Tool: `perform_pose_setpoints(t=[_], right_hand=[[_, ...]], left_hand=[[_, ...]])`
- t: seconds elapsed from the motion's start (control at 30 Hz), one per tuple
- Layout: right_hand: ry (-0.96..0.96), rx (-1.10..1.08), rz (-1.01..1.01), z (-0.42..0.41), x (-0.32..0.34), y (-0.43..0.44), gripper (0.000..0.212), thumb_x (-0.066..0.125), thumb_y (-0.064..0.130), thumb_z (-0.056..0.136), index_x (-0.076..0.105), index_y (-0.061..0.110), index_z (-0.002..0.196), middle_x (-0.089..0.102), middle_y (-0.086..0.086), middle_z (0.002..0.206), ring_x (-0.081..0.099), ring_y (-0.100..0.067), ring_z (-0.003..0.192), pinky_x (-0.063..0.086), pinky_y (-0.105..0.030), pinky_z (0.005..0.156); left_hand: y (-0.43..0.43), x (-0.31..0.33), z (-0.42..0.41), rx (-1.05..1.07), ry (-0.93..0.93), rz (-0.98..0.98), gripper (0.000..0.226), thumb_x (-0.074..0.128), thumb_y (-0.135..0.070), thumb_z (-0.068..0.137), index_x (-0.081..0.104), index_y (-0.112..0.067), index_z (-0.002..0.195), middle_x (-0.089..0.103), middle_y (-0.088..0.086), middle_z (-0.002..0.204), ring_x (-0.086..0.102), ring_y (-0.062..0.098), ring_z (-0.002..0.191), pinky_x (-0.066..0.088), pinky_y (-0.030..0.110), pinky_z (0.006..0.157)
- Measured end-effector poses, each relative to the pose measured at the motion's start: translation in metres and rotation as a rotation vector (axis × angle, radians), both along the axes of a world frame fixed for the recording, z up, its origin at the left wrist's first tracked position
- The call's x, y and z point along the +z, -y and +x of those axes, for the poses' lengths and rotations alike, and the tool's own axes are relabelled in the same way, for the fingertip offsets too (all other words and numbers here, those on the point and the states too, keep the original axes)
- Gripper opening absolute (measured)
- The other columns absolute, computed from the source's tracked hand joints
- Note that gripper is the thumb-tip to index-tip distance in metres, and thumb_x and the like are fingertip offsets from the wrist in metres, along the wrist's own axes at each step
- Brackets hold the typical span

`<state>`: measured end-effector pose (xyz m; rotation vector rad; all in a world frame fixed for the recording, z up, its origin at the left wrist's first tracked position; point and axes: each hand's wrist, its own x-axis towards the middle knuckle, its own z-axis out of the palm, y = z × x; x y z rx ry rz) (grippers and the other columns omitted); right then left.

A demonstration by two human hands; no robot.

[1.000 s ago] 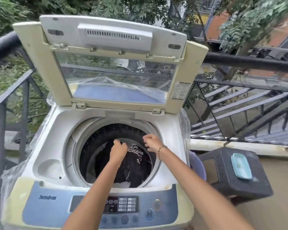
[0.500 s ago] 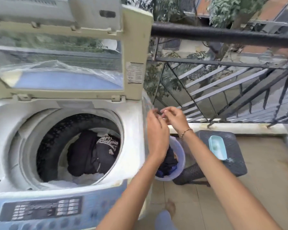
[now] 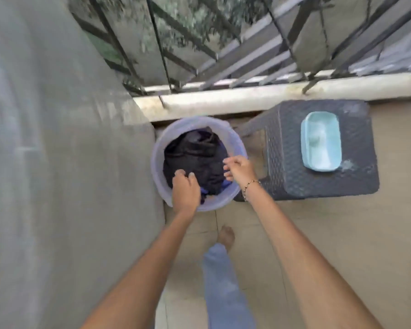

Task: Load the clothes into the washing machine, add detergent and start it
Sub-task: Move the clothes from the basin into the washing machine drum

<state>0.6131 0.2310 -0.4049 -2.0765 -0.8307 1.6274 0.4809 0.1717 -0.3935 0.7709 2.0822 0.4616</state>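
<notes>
A lilac plastic bucket [image 3: 235,141] stands on the floor beside the washing machine, with dark, black and navy clothes [image 3: 195,155] heaped in it. My left hand [image 3: 185,189] is over the bucket's near rim, its fingers bent down onto the clothes; whether they grip the cloth is hidden. My right hand [image 3: 240,169], with a bead bracelet at the wrist, hovers over the bucket's right rim with fingers apart, just touching the clothes. The washing machine's side [image 3: 57,162], wrapped in clear plastic, fills the left; its drum is out of view.
A dark woven stool [image 3: 356,184] stands right of the bucket and carries a light blue tray [image 3: 320,141] with white powder inside. A black metal railing [image 3: 223,55] on a concrete kerb runs behind. My leg and bare foot [image 3: 226,236] are on the tiled floor.
My view has swung from the open drum down and right to the bucket. Both hands have left the drum and dropped onto the clothes in the bucket.
</notes>
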Motion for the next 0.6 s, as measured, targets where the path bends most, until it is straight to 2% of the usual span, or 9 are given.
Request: perform_pose_setpoints(t=[0.1,0.23,0.33,0.43,0.5,0.57,0.6], right_hand=[[0.016,0.024,-0.087,0.002,-0.064,0.008,0.029,0.044,0.008,0.094,0.056,0.018,0.070,0.053,-0.002,0.063,0.049,-0.008,0.042,0.042,-0.015,0.039],[-0.045,0.007,-0.187,0.000,-0.121,0.015,0.016,0.045,0.007,0.094,0.059,0.013,0.086,0.055,-0.001,0.067,0.049,-0.013,0.053,0.046,-0.020,0.050],[-0.070,0.026,-0.228,-0.002,-0.148,0.015,0.015,0.045,0.010,0.094,0.060,0.013,0.092,0.058,-0.001,0.073,0.054,-0.013,0.060,0.052,-0.024,0.062],[-0.064,0.058,-0.239,-0.003,-0.171,0.011,0.015,0.047,0.015,0.094,0.060,0.018,0.086,0.061,0.000,0.079,0.058,-0.012,0.065,0.055,-0.024,0.069],[-0.061,0.069,-0.245,-0.003,-0.185,0.010,0.013,0.049,0.018,0.094,0.060,0.018,0.089,0.061,0.002,0.078,0.059,-0.012,0.067,0.056,-0.025,0.072],[-0.068,0.051,-0.250,-0.001,-0.197,0.009,0.012,0.050,0.020,0.094,0.060,0.016,0.094,0.060,0.003,0.078,0.059,-0.012,0.068,0.056,-0.027,0.075],[-0.068,0.042,-0.255,0.000,-0.201,0.010,0.011,0.050,0.020,0.094,0.060,0.016,0.094,0.060,0.002,0.078,0.059,-0.012,0.068,0.056,-0.027,0.076]], left_hand=[[0.006,-0.062,-0.009,-0.136,-0.077,-0.103,0.037,0.045,-0.012,0.095,0.043,0.000,0.130,0.051,0.024,0.126,0.052,0.038,0.114,0.040,0.039,0.093],[0.003,-0.121,-0.014,-0.356,-0.170,-0.188,0.052,0.048,-0.011,0.094,0.031,-0.004,0.142,0.036,0.019,0.142,0.043,0.036,0.126,0.036,0.042,0.103],[-0.016,-0.153,-0.021,-0.536,-0.262,-0.127,0.061,0.053,-0.013,0.093,0.026,-0.006,0.146,0.031,0.015,0.147,0.034,0.033,0.133,0.034,0.041,0.108],[-0.044,-0.178,-0.033,-0.648,-0.377,0.029,0.072,0.060,-0.014,0.090,0.020,-0.004,0.149,0.026,0.014,0.152,0.026,0.030,0.141,0.028,0.038,0.116],[-0.061,-0.192,-0.041,-0.754,-0.465,0.069,0.090,0.068,-0.020,0.086,0.008,-0.005,0.152,0.014,0.013,0.158,0.014,0.031,0.147,0.020,0.040,0.120],[-0.076,-0.201,-0.045,-0.850,-0.491,-0.012,0.114,0.077,-0.032,0.077,-0.006,-0.009,0.152,0.002,0.012,0.161,0.005,0.032,0.148,0.012,0.045,0.120],[-0.082,-0.205,-0.045,-0.873,-0.482,-0.068,0.124,0.080,-0.036,0.072,-0.012,-0.012,0.152,0.002,0.011,0.161,0.007,0.032,0.148,0.009,0.049,0.119]])
